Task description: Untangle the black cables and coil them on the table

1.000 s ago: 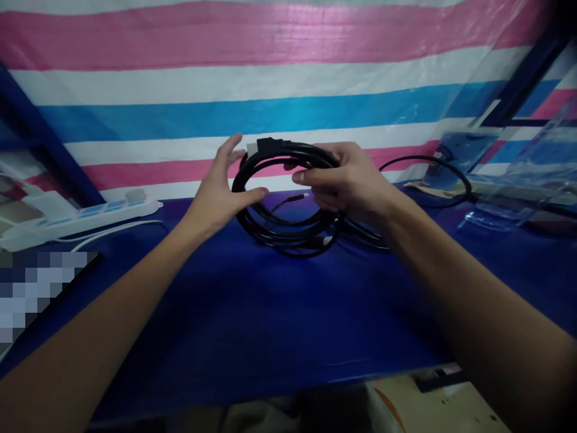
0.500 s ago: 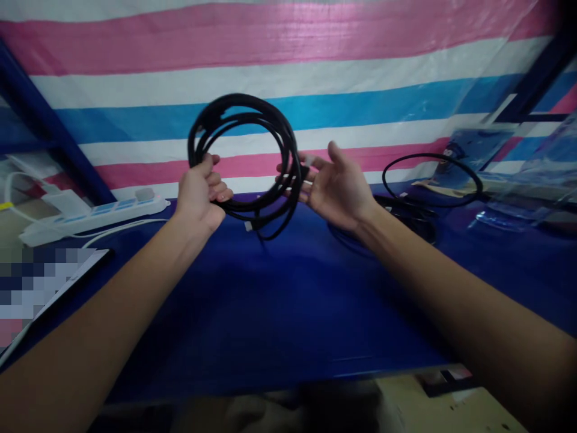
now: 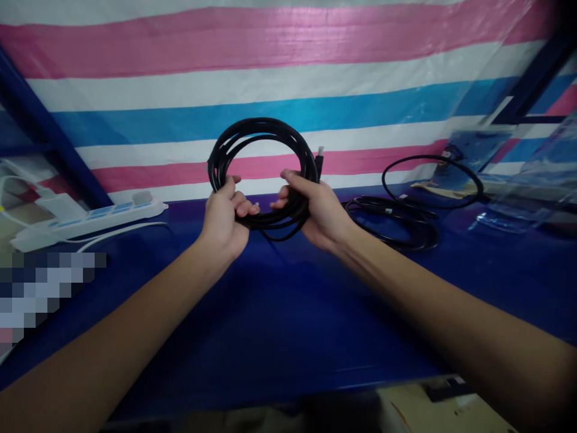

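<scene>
A black cable coiled into a ring (image 3: 261, 127) is held up above the blue tabletop (image 3: 252, 325), between my two hands. My left hand (image 3: 228, 219) is closed round the coil's lower left side. On its right side my right hand (image 3: 318, 210) grips the bundled loops, thumb in front and fingertips showing inside the ring. One plug with a pale tip (image 3: 320, 157) sticks up beside my right thumb. A short loop of the cable hangs below the coil. Parts of the loops are hidden by my fingers.
Another black cable coil (image 3: 417, 243) lies on the table to the right, with a larger loop (image 3: 430, 157) rising behind it. Clear plastic packaging (image 3: 509, 210) and a blue bag (image 3: 473, 159) stand farther right. At the left are a white power strip (image 3: 112, 216) and a blurred-out screen (image 3: 40, 294).
My right hand has gone from open fingers beside the coil to a grip on its right side. The coil has shifted slightly right and down, and the plug now points up.
</scene>
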Motion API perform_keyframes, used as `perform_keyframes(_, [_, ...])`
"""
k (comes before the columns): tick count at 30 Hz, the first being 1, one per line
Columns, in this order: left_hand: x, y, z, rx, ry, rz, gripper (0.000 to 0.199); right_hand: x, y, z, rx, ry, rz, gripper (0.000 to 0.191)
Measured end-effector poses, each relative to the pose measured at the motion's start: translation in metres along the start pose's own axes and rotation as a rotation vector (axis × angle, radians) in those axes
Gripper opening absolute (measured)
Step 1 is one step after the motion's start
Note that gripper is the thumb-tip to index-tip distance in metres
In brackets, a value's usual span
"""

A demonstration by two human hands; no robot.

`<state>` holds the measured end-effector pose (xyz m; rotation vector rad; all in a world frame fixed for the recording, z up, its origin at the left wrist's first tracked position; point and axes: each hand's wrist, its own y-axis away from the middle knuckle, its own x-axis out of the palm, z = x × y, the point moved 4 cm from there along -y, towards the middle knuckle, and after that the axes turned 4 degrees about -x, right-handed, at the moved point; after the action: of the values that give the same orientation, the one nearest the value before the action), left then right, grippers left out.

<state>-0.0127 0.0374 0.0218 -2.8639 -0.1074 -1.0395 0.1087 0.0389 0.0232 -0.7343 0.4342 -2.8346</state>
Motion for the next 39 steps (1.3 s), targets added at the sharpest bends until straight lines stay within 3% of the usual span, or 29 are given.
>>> perform_keyframes(2, [0.003,0.002,0.007,0.043,-0.111,0.057,0.011,-0.008,-0.002,0.008,-0.02,0.009,-0.116,0.014])
perform_keyframes(4, [0.006,0.002,0.008,0.169,-0.297,0.127,0.006,-0.017,-0.005,0.021,-0.077,0.014,-0.196,0.011])
perform_keyframes(6, [0.006,0.0,0.008,0.278,-0.473,0.199,0.017,-0.024,-0.007,0.036,-0.153,0.046,-0.194,0.007])
perform_keyframes(9, [0.006,-0.005,0.015,0.228,-0.633,0.381,0.039,-0.032,-0.01,0.056,-0.243,0.102,-0.12,0.005])
perform_keyframes(11, [0.004,-0.006,0.019,0.191,-0.649,0.454,0.042,-0.037,-0.012,0.064,-0.257,0.089,-0.109,0.004])
perform_keyframes(13, [0.001,-0.007,0.02,0.167,-0.554,0.414,0.041,-0.042,-0.013,0.069,-0.26,0.102,-0.132,0.007])
perform_keyframes(16, [-0.001,-0.006,0.026,-0.021,-0.343,0.299,0.04,-0.045,-0.014,0.073,-0.288,0.212,-0.151,0.011])
perform_keyframes(19, [0.006,0.001,0.028,-0.15,-0.226,0.319,0.048,-0.042,-0.015,0.063,-0.235,0.219,-0.152,0.012])
perform_keyframes(22, [0.013,0.005,0.021,-0.07,-0.168,0.36,0.048,-0.038,-0.015,0.038,-0.104,0.137,-0.218,0.008])
perform_keyframes(24, [0.01,0.002,0.018,-0.003,-0.173,0.29,0.032,-0.037,-0.014,0.024,-0.112,0.178,-0.246,0.003])
perform_keyframes(27, [0.001,-0.005,0.017,0.023,-0.205,0.182,0.021,-0.034,-0.017,0.017,-0.268,0.367,-0.13,0.007])
perform_keyframes(31, [0.002,-0.01,0.008,0.08,-0.201,0.257,0.024,-0.037,-0.021,0.026,-0.396,0.469,0.038,0.016])
perform_keyframes(35, [0.001,-0.012,0.006,0.12,-0.217,0.344,0.02,-0.047,-0.025,0.03,-0.415,0.557,0.042,0.019])
perform_keyframes(37, [-0.008,-0.018,0.011,0.1,-0.242,0.3,0.02,-0.053,-0.026,0.024,-0.383,0.645,0.055,0.018])
perform_keyframes(39, [-0.02,-0.026,0.019,0.051,-0.281,0.177,0.023,-0.058,-0.029,0.013,-0.317,0.764,0.115,0.016])
